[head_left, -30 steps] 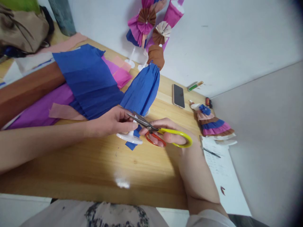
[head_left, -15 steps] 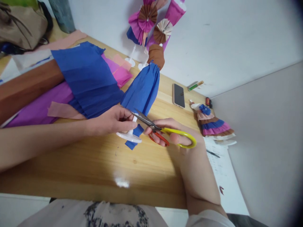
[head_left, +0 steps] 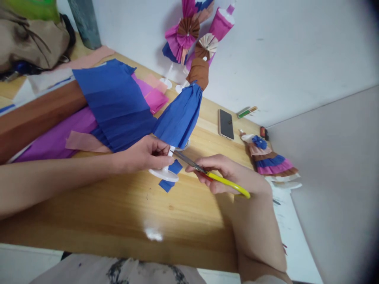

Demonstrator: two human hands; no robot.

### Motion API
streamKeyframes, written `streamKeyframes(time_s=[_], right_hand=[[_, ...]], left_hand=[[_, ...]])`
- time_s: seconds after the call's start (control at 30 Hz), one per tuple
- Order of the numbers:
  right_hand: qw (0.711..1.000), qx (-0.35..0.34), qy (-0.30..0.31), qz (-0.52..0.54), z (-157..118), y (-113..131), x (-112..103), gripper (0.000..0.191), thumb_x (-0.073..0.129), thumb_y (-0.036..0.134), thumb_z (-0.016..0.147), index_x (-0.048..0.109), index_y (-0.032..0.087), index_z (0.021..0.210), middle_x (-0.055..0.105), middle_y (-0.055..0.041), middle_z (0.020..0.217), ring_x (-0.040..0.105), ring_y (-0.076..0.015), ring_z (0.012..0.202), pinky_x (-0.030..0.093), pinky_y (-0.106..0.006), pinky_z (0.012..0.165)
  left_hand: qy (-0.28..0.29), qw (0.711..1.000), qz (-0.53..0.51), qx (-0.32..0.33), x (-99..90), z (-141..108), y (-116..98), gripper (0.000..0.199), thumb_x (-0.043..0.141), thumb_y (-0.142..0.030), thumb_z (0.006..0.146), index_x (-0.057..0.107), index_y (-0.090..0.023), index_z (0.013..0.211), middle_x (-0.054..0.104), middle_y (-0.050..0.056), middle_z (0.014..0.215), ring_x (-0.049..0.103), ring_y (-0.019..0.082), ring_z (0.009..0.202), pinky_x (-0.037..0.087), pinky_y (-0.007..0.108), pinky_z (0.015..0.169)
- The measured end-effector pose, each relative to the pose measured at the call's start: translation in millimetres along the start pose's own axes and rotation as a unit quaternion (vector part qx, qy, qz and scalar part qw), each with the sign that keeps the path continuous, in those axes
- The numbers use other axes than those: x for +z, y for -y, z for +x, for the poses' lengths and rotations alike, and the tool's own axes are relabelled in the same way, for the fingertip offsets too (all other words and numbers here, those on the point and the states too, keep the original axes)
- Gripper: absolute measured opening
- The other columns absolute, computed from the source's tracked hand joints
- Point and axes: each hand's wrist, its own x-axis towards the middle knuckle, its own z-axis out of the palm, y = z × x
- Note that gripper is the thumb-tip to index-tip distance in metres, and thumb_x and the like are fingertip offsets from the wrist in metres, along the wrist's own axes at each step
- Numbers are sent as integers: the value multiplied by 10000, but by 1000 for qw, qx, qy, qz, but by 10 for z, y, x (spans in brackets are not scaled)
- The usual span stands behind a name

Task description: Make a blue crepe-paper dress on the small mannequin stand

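My left hand (head_left: 152, 153) is closed round the white stem of a small dress stand (head_left: 164, 174), just under the skirt. The stand tilts away from me, wearing a brown paper top (head_left: 198, 73) and a gathered blue paper skirt (head_left: 180, 115). In my right hand (head_left: 217, 170) is a pair of scissors (head_left: 204, 170) with yellow and red handles. Their tips are by the stem at the skirt's lower edge; whether they touch the paper I cannot tell. Blue paper scraps (head_left: 170, 180) lie under the round white base.
Blue (head_left: 115, 106), brown (head_left: 41, 116) and purple paper sheets (head_left: 62, 136) are spread at left, near a bag (head_left: 32, 43). A phone (head_left: 226, 124) lies right of centre. Dressed stands lean on the back wall, and a striped paper dress (head_left: 274, 162) is at right.
My right hand has turned the scissors, so their handles now show edge-on and the blades look more closed. The left hand keeps its hold on the stand. The whole view has shifted slightly.
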Motion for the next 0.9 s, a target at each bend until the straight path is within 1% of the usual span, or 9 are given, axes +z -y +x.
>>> streamKeyframes(time_s=[0.13,0.27,0.4,0.47,0.53,0.63,0.77,0.83,0.9], right_hand=[[1000,-1,19,-22,21,28,-15,644,617,674,830,657,103,1126,543,1,749,487,-107,632,425,-227,590],[998,0,51,-25,-11,44,-57,625,625,672,826,663,108,1092,571,-5,759,503,-112,662,432,-233,630],[996,39,67,-44,-14,55,-69,636,676,661,788,664,100,1086,583,-6,767,497,-112,652,423,-239,623],[994,61,68,-61,2,53,-54,628,692,673,761,673,102,1022,576,-3,749,474,-113,636,396,-238,592],[990,83,71,-85,18,43,-33,578,716,653,747,669,112,945,568,2,735,453,-111,627,371,-234,573],[982,107,70,-137,39,26,0,433,762,541,745,647,144,872,534,27,712,422,-103,625,349,-218,563],[970,133,62,-195,73,43,45,198,760,270,730,598,171,788,474,58,678,389,-92,619,332,-204,566],[964,137,64,-219,92,69,71,153,705,157,694,569,176,760,473,57,683,394,-93,624,316,-207,572],[958,144,67,-238,107,98,101,157,639,97,656,537,182,740,469,56,684,398,-93,623,293,-213,573]], left_hand=[[2,1000,-4,-4,-14,5,-9,286,663,-315,703,476,-168,544,429,-53,488,397,62,463,296,167,420],[-3,1000,9,3,-48,20,-13,259,657,-325,719,531,-153,571,481,-36,512,414,65,478,295,168,432],[-27,999,39,4,-92,31,8,262,645,-361,735,581,-139,612,504,-30,539,443,75,516,329,180,481],[-36,998,55,4,-111,34,19,269,634,-386,734,607,-133,646,514,-27,565,451,80,536,345,190,504],[-47,996,77,3,-126,36,28,290,613,-410,736,613,-130,662,510,-23,589,447,84,550,353,201,518],[-83,988,132,3,-143,41,46,324,574,-435,743,582,-133,628,465,-23,588,422,87,554,336,213,514],[-147,967,204,39,-164,52,104,335,566,-420,737,467,-164,544,400,-32,561,392,85,550,301,216,500],[-159,962,216,47,-166,55,141,345,568,-410,741,432,-175,529,373,-41,537,370,78,531,290,215,490],[-168,963,205,43,-157,54,165,327,578,-407,739,443,-177,550,384,-44,530,369,78,521,300,214,483]])
